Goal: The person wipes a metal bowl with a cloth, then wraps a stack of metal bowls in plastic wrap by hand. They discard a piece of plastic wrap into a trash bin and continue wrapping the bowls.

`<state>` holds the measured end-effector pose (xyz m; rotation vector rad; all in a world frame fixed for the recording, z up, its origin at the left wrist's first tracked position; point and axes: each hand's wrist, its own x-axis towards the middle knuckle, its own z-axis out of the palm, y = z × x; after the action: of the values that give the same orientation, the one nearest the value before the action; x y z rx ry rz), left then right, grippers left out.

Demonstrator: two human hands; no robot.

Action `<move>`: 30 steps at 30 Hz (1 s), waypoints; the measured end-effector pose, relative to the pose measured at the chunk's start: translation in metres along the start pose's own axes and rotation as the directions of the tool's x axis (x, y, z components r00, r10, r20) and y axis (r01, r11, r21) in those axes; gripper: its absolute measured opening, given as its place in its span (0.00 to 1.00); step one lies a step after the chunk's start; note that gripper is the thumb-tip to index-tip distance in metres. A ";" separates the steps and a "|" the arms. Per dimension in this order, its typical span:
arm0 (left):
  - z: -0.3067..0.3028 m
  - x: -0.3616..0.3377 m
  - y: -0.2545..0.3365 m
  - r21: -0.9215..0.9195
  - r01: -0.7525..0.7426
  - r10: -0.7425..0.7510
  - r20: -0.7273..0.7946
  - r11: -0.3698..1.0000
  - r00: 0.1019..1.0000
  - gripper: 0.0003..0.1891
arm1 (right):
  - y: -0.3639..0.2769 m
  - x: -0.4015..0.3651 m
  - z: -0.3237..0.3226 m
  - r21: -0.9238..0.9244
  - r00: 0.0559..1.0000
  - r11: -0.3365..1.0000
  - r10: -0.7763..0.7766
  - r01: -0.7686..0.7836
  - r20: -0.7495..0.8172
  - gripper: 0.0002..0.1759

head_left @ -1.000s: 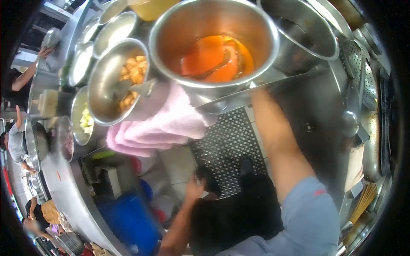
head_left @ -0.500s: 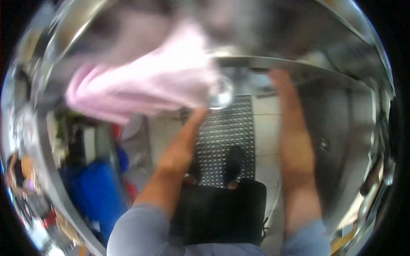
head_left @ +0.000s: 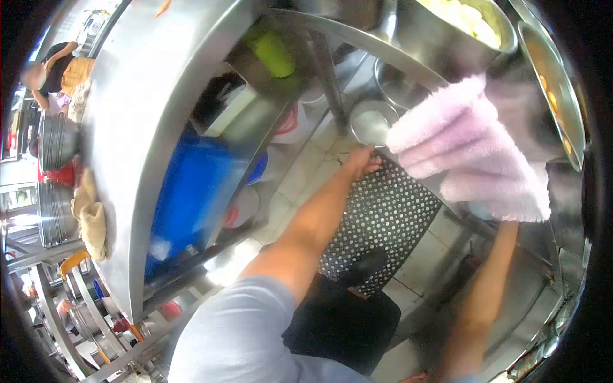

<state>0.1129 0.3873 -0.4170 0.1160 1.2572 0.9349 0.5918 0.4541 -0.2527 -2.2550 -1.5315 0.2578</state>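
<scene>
Left of a hanging pink towel point(head_left: 469, 143), the left arm reached forward and the left hand point(head_left: 364, 162) pinched the near rim of a round metal bowl point(head_left: 372, 124), fingers curled. The right arm point(head_left: 482, 287) rose from below the towel, which hid the right hand; its grip could not be told. Beyond the towel sat 1 pan of pale pieces point(head_left: 469, 38); below-left lay a perforated mat point(head_left: 405, 217).

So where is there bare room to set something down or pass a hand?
The steel counter is bare between the tan cloth and its curved inner edge. A hand could probably pass above the dotted mat beside the left forearm. Upper right is crowded: pans sit by the pink towel.
</scene>
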 end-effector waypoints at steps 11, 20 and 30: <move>-0.043 0.054 0.017 0.334 -0.139 0.176 -0.082 0.932 0.981 0.26 | -0.008 -0.007 -0.013 0.003 0.999 1.000 0.006 -0.006 -0.041 0.21; -0.102 -0.176 0.001 0.026 0.009 -0.001 -0.303 1.000 0.953 0.26 | -0.104 -0.213 -0.017 0.423 0.979 0.889 -0.109 0.173 -0.171 0.21; -0.056 -0.177 0.056 0.353 -0.222 0.353 -0.371 0.909 0.859 0.28 | -0.159 -0.171 0.335 0.607 0.768 0.703 -0.135 -0.371 0.626 0.22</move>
<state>0.0343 0.2847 -0.2722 0.3657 1.8289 1.0587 0.2681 0.4217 -0.5002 -1.6678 -1.1954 1.5216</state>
